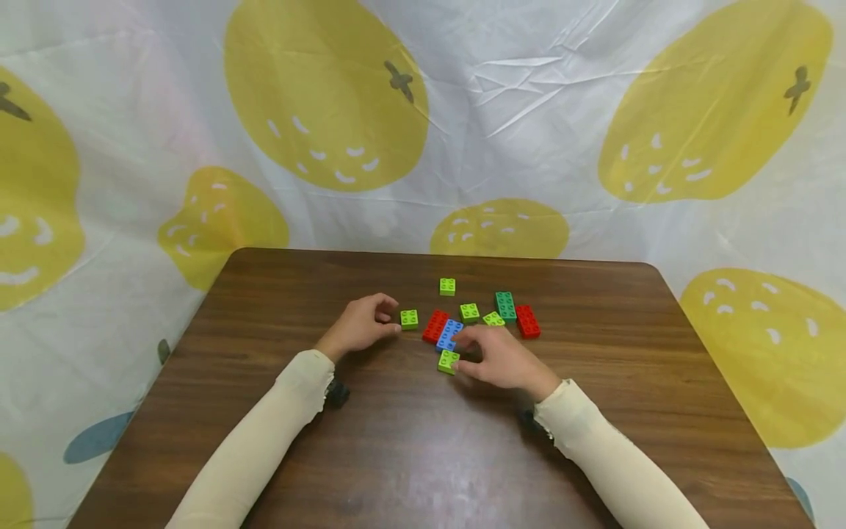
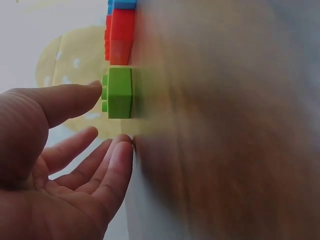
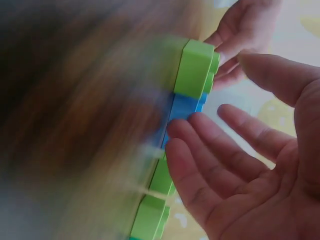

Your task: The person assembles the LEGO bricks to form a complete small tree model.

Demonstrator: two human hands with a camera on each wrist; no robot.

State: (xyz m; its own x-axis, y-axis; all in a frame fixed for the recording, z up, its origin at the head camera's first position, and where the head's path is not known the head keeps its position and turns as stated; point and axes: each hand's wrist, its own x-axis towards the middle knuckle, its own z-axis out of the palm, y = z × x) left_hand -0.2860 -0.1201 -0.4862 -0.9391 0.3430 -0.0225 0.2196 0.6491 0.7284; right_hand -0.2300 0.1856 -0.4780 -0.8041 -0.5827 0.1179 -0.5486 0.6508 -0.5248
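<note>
Your blocks [image 2: 120, 92]: plastic, smooth, with slight shine. Your table [image 1: 423, 455]: wood-look grain, smooth, soft sheen. Sheet [image 1: 515, 44] facing you: thin, creased, glossy at folds, cloth or plastic unclear. Your sleeves [image 1: 247, 441]: matt cloth, rough frayed ends.

Head view: left sleeve [image 1: 258, 437], right sleeve [image 1: 611, 448] and table [image 1: 423, 463] cut off at near edge. Right hand [image 1: 502, 358] covers part of the lime brick [image 1: 493, 318] just beyond it. Dark object [image 1: 338, 394] under left sleeve mostly hidden; identity unclear. Left wrist view: blue brick [image 2: 125, 4] cut off; table blurred. Right wrist view: right hand hides part of blue brick; green brick [image 3: 134, 238] barely in frame.
</note>
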